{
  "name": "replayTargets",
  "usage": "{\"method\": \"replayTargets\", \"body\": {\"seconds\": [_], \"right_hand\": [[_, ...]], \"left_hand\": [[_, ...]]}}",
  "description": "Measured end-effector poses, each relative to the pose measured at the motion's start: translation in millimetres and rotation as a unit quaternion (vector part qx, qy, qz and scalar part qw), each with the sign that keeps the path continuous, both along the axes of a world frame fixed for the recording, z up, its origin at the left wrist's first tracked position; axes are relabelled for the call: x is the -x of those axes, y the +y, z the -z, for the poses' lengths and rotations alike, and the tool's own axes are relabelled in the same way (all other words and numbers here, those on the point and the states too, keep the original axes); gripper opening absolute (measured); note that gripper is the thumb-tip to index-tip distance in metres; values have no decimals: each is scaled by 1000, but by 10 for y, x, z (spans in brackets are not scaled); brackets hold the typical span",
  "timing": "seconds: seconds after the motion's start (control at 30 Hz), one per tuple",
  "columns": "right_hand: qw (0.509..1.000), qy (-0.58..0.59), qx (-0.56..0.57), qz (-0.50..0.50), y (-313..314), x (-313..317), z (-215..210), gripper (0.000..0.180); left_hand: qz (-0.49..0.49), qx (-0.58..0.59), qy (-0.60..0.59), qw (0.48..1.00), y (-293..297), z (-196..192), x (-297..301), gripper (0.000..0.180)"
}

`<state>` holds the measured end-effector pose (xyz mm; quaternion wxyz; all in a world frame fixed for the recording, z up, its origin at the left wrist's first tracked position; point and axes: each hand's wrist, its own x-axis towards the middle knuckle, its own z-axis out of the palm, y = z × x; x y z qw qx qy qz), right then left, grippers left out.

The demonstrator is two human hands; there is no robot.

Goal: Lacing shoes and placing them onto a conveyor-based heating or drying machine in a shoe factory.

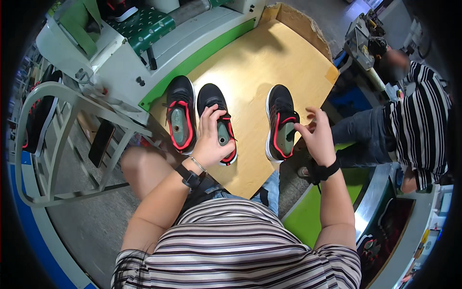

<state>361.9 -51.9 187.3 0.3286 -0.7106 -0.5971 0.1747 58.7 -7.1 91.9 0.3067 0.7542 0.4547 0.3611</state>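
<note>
Left hand [211, 139] is over the middle shoe [209, 96], right hand [318, 137] right of it, beside 1 separate shoe [277, 118]; both grips I cannot tell.

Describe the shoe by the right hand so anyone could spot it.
Find the pale wooden board, then the right hand by its right edge. The board's rightmost shoe, beside that hand, is black, red-lined and white-soled. Unlike the leftmost shoe and middle shoe, close together, it stands apart.

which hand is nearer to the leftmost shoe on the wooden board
Left. The left hand is just right of the leftmost shoe, over the middle shoe; the right hand is much farther right, beside the rightmost shoe.
</note>
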Motion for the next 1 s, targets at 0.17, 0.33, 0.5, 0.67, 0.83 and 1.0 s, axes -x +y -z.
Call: {"method": "replayTargets", "body": {"seconds": [0.17,0.33,0.5,0.67,0.83,1.0], "right_hand": [[989,125,77,32,-57,49,196,12],[998,-22,-52,-42,-45,143,325,11],[976,-192,-91,-43,393,37,401,13],[983,-159,-69,-61,228,-158,501,32],[996,-5,-86,-9,-515,230,710,62],[964,226,-107,92,-360,618,1018,78]], "left_hand": [[-2,-6,15,1000,-21,-32,-5,81],[-11,-7,18,1000,-39,-14,12,81],[1,-2,24,1000,-31,-39,9,82],[-13,7,36,999,-61,-34,-4,87],[-96,52,-45,993,-330,-29,-71,131],[-113,119,-87,983,-137,-61,-247,107]]}}
